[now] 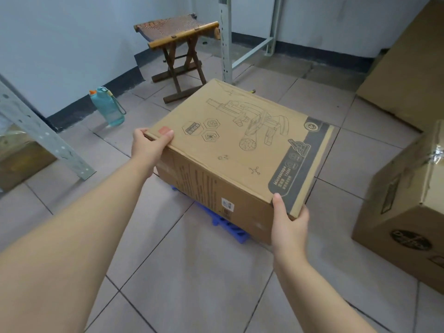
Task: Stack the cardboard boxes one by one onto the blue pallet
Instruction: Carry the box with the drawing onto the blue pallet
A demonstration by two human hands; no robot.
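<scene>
A cardboard box with a microscope drawing (230, 145) sits over the blue pallet (228, 224), which shows only as a strip under the box's near side. My left hand (149, 145) grips the box's near left corner, thumb on top. My right hand (289, 219) grips its near right corner, thumb on the dark printed band. I cannot tell whether the box rests fully on the pallet.
Another cardboard box (403, 217) stands on the floor at right, a large one (408, 68) behind it. A wooden folding stool (180, 44) and a teal water bottle (108, 106) stand near the wall. Metal rack legs (45, 133) rise at left and at the back.
</scene>
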